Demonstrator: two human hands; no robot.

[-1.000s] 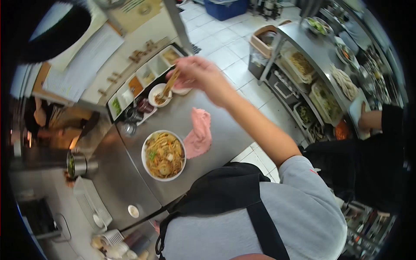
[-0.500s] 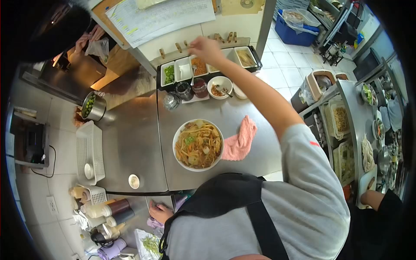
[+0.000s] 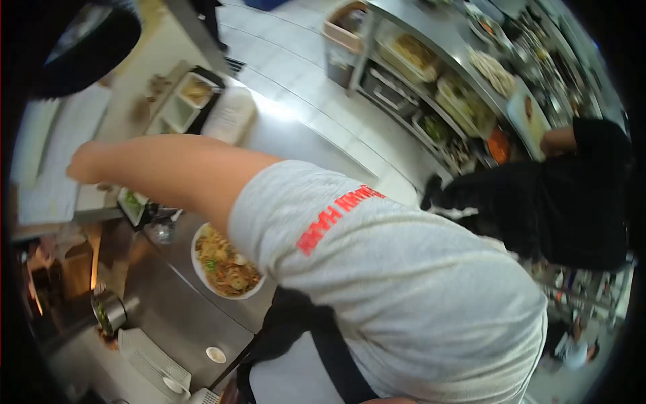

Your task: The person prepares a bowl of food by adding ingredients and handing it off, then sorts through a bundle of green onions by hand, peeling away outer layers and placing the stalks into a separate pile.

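My right hand [image 3: 84, 163] is raised at the end of an outstretched arm, in front of a white paper sheet [image 3: 50, 195] on the wall. Its fingers are blurred, so whether they hold anything does not show. Below the forearm, noodles with green garnish [image 3: 225, 266] fill a white bowl [image 3: 196, 250] on the steel counter. My arm and grey sleeve cover part of that bowl. A dark rack of white condiment tubs [image 3: 180, 101] lies beyond the forearm, partly hidden by it. My left hand is out of sight.
A metal pot [image 3: 113, 311], a white plastic basket [image 3: 145, 360] and a small white cup [image 3: 216, 355] are at the lower left. On the right, a person in black [image 3: 572, 202] stands by a steel prep counter with shelves [image 3: 410, 30]. A bin [image 3: 343, 50] stands on the floor.
My view has swung right and tilted. The right hand has gone from above the condiment rack to the wall paper. My left hand, seen low on the left before, has left the view.
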